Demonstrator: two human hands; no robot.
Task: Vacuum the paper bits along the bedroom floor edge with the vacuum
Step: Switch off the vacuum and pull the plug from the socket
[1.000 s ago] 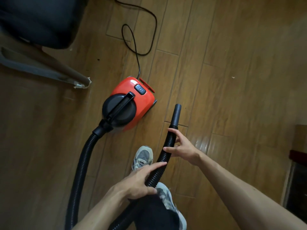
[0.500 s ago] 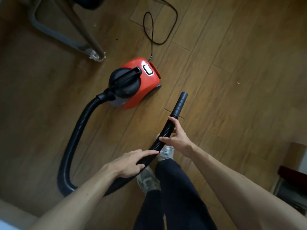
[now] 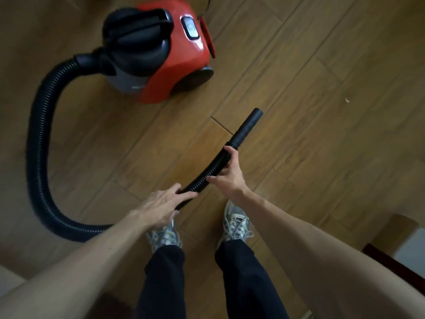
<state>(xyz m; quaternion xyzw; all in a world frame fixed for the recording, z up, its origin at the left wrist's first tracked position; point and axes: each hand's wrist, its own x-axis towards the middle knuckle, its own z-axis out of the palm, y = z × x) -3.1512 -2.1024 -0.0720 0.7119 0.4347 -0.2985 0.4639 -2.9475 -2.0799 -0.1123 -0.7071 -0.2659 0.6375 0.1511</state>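
- We judge the vacuuming barely begun. Our left hand (image 3: 161,208) wraps the ribbed hose (image 3: 39,143), and our right hand (image 3: 230,171), just ahead of it, clasps the same hose right behind the nozzle tube (image 3: 247,127).
- One pale paper bit (image 3: 347,100) lies well beyond the nozzle tip, to the right of our grip, not yet picked up.
- The hose is black, corrugated and flexible, looping back from our left hand to the red canister vacuum (image 3: 165,49). The nozzle tube is smooth, rigid and cylindrical, and the wood-plank floor (image 3: 322,180) is glossy.

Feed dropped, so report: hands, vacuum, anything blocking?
Both grip the hose: left hand farther back, right hand just behind the nozzle. Red vacuum ahead-left. One paper bit right of nozzle, bare floor between.
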